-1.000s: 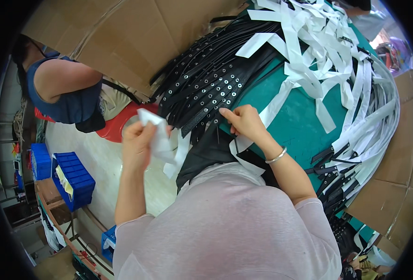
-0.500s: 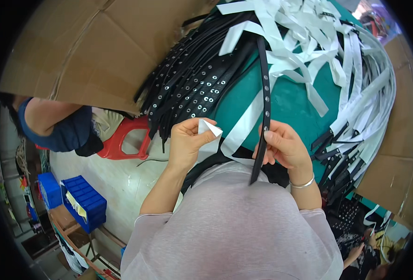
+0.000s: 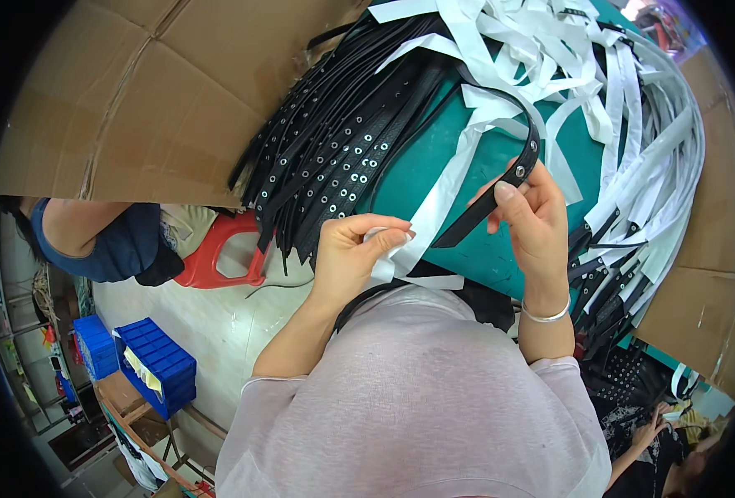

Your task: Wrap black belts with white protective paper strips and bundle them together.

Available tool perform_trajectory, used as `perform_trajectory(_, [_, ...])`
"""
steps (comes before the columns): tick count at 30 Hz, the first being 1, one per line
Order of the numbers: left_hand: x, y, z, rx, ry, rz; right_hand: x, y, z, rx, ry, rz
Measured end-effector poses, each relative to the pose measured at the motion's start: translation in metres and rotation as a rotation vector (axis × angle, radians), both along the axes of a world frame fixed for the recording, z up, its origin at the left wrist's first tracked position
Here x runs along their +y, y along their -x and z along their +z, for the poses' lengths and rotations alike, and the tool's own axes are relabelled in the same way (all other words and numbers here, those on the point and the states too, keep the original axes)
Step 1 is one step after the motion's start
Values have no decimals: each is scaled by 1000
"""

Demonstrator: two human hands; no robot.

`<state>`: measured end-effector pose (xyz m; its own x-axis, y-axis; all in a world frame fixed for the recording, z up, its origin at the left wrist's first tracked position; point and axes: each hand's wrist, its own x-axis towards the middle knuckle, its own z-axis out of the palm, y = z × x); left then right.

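My right hand [image 3: 533, 220] pinches a black strap [image 3: 469, 226] with metal eyelets near its pointed end. From there the strap arcs up and back toward the heap. A long white strip [image 3: 444, 212] is pinched by its crumpled near end between the thumb and fingers of my left hand [image 3: 344, 256]. It stretches up to the tangled white strips [image 3: 542, 58] on the green table [image 3: 488, 249]. Many black eyelet straps [image 3: 351, 141] lie heaped beyond my left hand. Right of my right hand hangs a bundle of white-backed straps [image 3: 654, 191] with black ends.
Cardboard [image 3: 77, 100] rises at the far left, with more cardboard [image 3: 712, 241] at the right. A red stool [image 3: 222, 261] and a seated person [image 3: 106, 228] are on the left. Blue crates [image 3: 156, 365] stand at lower left. Another person's hand [image 3: 648, 432] shows at lower right.
My right hand has moved right and up, swinging the strap's end from upright to slanted and bending its far part into an arc. My left hand has shifted slightly right with the white strip.
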<state>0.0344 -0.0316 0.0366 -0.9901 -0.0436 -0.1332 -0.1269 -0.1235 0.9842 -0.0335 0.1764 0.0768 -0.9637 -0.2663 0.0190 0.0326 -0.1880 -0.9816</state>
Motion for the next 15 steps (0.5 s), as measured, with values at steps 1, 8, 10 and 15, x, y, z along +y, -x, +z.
perform_trajectory(1, [0, 1, 0, -2, 1, -3, 0, 0, -1, -2, 1, -3])
perform_trajectory(8, [6, 6, 0, -69, -105, 100, -15, -4, -8, -7, 20, -55])
perform_trajectory(10, [7, 6, 2, -72, -96, 99, -18, -4, -5, -18, 15, -62])
perform_trajectory(15, [8, 8, 2, -37, -108, 110, -23, -4, 0, 7, 10, -29])
